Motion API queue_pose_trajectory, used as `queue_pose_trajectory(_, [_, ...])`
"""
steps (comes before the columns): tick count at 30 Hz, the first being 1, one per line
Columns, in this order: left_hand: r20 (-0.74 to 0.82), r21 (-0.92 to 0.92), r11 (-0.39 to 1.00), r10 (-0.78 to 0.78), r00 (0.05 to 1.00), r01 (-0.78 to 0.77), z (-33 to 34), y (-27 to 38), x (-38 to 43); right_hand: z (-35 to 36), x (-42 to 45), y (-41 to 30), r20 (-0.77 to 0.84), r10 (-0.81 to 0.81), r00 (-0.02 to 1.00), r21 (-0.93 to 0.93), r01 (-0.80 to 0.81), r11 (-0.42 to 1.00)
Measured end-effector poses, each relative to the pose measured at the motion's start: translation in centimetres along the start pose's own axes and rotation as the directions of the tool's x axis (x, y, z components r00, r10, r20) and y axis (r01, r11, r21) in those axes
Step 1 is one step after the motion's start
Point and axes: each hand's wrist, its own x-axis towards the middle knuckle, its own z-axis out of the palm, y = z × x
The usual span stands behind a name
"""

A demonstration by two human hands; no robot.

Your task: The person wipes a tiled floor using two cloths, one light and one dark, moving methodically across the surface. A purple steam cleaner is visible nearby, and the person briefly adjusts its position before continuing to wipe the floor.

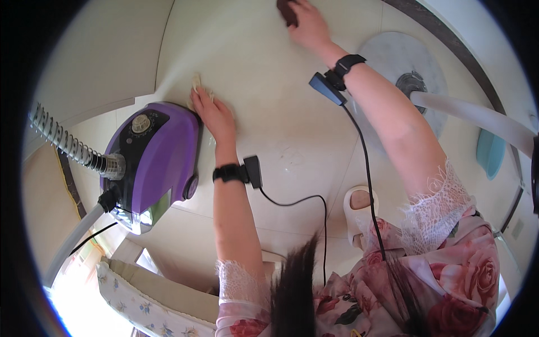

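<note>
My left hand (215,114) presses down on the pale tiled floor (269,97) with a cream-coloured cloth (196,81) bunched under and between its fingers. Close beside that hand, to the left, stands a purple garment steamer (164,147) with a clear dial on its black panel. At the top of the view, my right hand (310,26) grips a dark brown object (287,12), perhaps a brush or sponge. It is blurred and partly cut off by the picture's edge. Each wrist wears a black strap with a small cabled device.
A round grey base (391,54) carries a white pole (459,105) at the right. Behind it is a turquoise basin (490,153). A white cabinet (113,46) fills the upper left. The steamer's coiled hose (67,141) rises left. A white slipper (356,210) is on my foot.
</note>
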Motion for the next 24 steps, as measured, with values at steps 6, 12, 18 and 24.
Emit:
queue_pose_trajectory(6, [0.134,-0.081,0.993,0.101,0.986,-0.091,-0.2,-1.3,2.1,0.8,-3.2,-7.7,0.509,-0.372,0.777,0.416,0.157,0.896])
queue_pose_trajectory(12, [0.245,-0.224,0.959,0.226,0.943,-0.171,-4.8,1.2,-9.3,-7.2,-12.5,-10.8,0.568,-0.596,0.568,0.635,0.158,0.756])
queue_pose_trajectory(18, [0.377,-0.29,0.933,0.315,0.871,-0.212,-9.1,3.8,-18.4,-14.7,-17.8,-9.6,0.533,-0.697,0.48,0.773,0.057,0.631])
queue_pose_trajectory(24, [0.151,-0.102,0.994,0.044,0.988,-0.029,-8.0,0.6,-13.2,-14.9,-12.8,-4.9,0.507,-0.221,0.833,0.449,-0.036,0.893])
